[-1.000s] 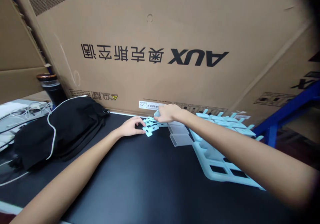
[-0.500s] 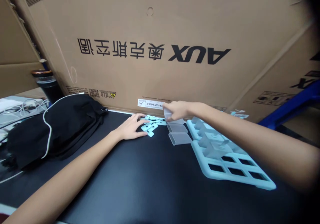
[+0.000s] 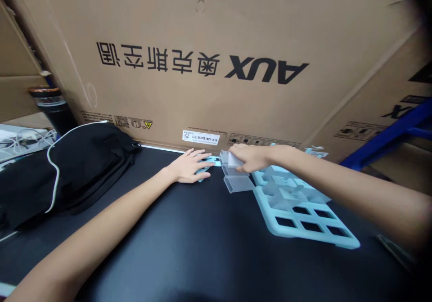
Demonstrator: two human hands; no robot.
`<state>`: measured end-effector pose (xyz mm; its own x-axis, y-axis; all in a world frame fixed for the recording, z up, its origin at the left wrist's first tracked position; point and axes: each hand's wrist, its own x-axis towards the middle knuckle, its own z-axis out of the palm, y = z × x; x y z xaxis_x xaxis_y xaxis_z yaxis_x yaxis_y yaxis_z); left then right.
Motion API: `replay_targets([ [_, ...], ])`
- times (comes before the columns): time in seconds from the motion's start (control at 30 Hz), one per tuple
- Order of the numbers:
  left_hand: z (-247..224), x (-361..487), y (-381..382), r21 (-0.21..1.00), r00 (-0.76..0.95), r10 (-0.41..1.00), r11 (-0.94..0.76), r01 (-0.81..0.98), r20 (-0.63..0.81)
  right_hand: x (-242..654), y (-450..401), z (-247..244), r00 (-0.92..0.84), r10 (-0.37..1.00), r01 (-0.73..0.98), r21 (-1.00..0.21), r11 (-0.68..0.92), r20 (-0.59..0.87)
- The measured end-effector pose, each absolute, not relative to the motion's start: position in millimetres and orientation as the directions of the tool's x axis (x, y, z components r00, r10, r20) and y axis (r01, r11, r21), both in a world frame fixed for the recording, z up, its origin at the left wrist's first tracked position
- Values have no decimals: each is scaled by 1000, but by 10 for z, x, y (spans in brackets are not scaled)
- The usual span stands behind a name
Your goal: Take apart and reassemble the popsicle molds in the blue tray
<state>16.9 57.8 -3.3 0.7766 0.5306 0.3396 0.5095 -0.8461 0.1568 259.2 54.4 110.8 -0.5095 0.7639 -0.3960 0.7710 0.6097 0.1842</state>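
My left hand lies with its fingers spread over a small pile of light blue flat pieces, covering most of them. To its right, my right hand has its fingers closed on a translucent box. Other translucent boxes lie on the black table just below that hand. A light blue grid frame rests at the right, partly beneath my right forearm. Translucent boxes stand in its farther openings, and several nearer openings hold nothing.
A large cardboard box walls off the table's far side. At the left are a black bag with a white cable over it and a dark cup. A blue metal bar stands behind at the right.
My left hand has moved onto the blue pieces and spread its fingers over them. The box in my right hand has shifted slightly right and nearer the other translucent boxes. The view has shifted a little.
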Motion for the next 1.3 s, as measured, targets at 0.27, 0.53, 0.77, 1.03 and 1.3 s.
replay_targets([
  [0.27, -85, 253, 679, 182, 771, 568, -823, 538, 288, 2605, 515, 1024, -522, 758, 701, 309, 642, -391],
  [0.53, -29, 251, 624, 240, 735, 598, -802, 547, 320, 2681, 566, 985, -555, 785, 748, 247, 616, -276],
  [0.77, -53, 244, 632, 288, 729, 593, -805, 520, 342, 2984, -80, 1548, -474, 804, 868, 39, 494, 358],
  [1.03, 26, 254, 497, 152, 655, 626, -762, 629, 424, 3485, -905, 656, 98, 679, 941, -290, 176, 728],
  [1.3, 32, 236, 347, 23, 569, 704, -637, 771, 424, 3534, -888, 120, 298, 919, 837, -533, -122, 258],
])
